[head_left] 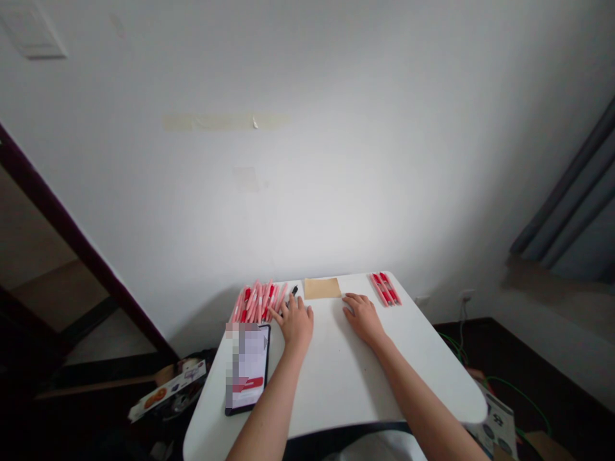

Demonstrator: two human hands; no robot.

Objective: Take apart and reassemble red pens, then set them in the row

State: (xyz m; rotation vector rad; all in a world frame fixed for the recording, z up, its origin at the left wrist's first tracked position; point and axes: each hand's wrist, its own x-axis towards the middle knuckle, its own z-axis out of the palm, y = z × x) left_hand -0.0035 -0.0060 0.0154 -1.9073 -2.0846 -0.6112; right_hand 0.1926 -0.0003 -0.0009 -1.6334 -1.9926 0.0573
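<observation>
Fingers point(300, 303) of the left hand point(298, 328) are lying spread by a black pen point(295, 290), contact unclear; the right hand point(365, 318) is resting unclenched near a tan rectangle point(321, 288). Far left, pink pens point(259, 299) are lying heaped, probably light, stiff, slippery; pinch mid-barrel.

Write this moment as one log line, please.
left hand: open, near pen pile | right hand: open, near paper | pen row: far right | phone: on table
</observation>
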